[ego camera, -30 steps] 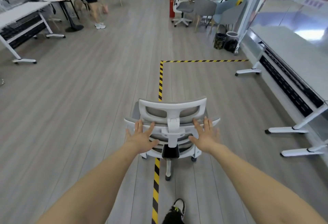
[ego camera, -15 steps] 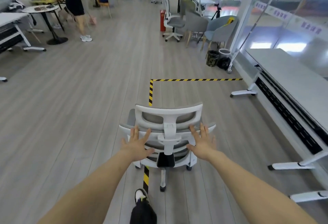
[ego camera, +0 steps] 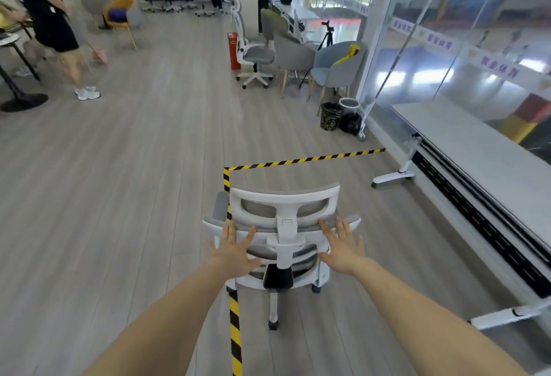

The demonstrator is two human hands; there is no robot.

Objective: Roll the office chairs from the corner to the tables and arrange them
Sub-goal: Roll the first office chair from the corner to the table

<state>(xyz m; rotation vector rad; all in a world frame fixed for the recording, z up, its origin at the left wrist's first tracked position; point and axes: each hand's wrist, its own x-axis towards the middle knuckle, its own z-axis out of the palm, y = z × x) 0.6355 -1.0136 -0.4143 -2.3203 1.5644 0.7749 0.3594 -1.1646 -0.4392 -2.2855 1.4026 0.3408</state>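
Head view: mid-transport. Both hands, left and right, lie flat with fingers spread against the back of the white-framed, grey-mesh office chair, which stands on the yellow-black floor tape. Next, I judge, steer right toward the long grey worktop.

Office chair: white frame, grey mesh. Floor: grey wood-grain planks, marked by yellow-and-black striped tape. Desk: pale grey top, white legs; red box noted beyond.
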